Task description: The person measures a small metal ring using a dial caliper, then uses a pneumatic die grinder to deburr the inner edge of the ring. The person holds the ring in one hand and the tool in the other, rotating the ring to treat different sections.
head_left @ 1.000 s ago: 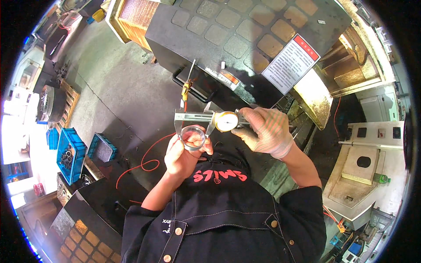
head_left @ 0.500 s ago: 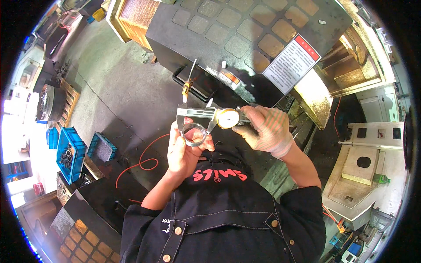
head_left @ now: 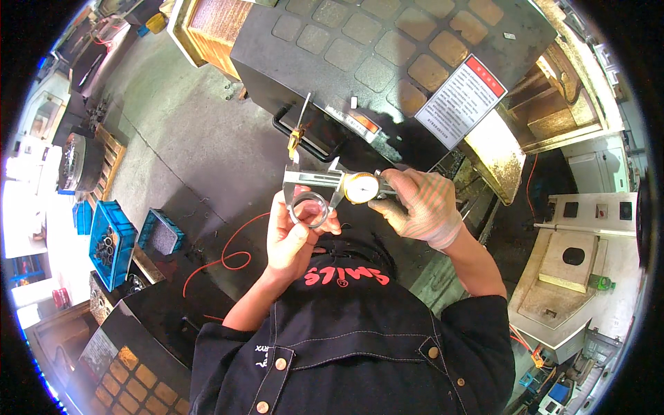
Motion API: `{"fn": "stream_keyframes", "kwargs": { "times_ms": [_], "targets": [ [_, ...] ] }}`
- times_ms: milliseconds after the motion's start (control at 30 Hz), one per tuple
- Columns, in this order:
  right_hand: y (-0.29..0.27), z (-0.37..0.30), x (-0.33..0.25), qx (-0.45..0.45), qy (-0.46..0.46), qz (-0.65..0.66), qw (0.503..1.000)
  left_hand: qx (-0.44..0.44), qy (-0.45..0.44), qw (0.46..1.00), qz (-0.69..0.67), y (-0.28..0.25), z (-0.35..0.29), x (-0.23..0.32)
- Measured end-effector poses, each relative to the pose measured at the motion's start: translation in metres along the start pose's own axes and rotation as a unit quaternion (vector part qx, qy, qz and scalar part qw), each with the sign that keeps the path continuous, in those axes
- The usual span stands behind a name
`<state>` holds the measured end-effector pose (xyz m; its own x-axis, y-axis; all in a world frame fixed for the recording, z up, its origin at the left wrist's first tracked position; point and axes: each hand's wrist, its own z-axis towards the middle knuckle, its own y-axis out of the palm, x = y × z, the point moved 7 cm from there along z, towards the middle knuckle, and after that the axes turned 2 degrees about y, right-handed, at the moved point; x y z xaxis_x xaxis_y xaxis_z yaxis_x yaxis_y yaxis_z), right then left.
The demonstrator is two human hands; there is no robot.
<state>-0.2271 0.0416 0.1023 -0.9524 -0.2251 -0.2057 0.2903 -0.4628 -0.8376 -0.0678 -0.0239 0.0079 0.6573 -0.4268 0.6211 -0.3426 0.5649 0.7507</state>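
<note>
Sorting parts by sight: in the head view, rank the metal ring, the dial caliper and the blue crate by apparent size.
1. Blue crate, though it lies farther off.
2. Dial caliper, held in the gloved right hand.
3. Metal ring, in the left hand.

Dark machine housing (head_left: 387,62) with grid of square tan pads stood far, centre. White notice plate with red header (head_left: 460,100) hung on its right part. Black handle (head_left: 304,138) ran along its near edge. Wooden crate (head_left: 211,31) sat far left of it. Blue bin (head_left: 107,242) holding dark metal parts rested on floor at left, smaller blue crate (head_left: 160,234) just beside it. Red cable (head_left: 228,259) looped across grey floor, near left. Beige machine with dark round hole (head_left: 570,270) stood at right.
</note>
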Motion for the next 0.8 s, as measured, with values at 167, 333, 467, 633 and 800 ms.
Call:
{"fn": "stream_keyframes", "kwargs": {
  "times_ms": [167, 333, 467, 633, 800],
  "targets": [
    [0.0012, -0.0003, 0.0008, -0.022, 0.031, -0.01, 0.999, 0.004, -0.02, 1.0, -0.024, -0.0023, -0.0009, -0.0029],
    [0.0015, -0.001, 0.0019, -0.022, 0.042, -0.009, 0.999, -0.001, -0.02, 1.0, -0.018, -0.0006, 0.0003, -0.0026],
    [0.0018, 0.0001, 0.0013, -0.028, 0.045, -0.005, 0.999, -0.002, -0.015, 1.0, -0.014, 0.0016, 0.0005, -0.0009],
    [0.0016, -0.0014, 0.001, -0.014, 0.04, 0.005, 0.999, 0.008, -0.023, 0.999, -0.023, -0.0012, -0.0014, -0.0032],
    [0.0022, -0.0018, 0.0023, -0.019, 0.041, 0.003, 0.999, 0.001, -0.038, 0.999, -0.037, -0.0005, -0.0007, -0.005]
  ]
}}
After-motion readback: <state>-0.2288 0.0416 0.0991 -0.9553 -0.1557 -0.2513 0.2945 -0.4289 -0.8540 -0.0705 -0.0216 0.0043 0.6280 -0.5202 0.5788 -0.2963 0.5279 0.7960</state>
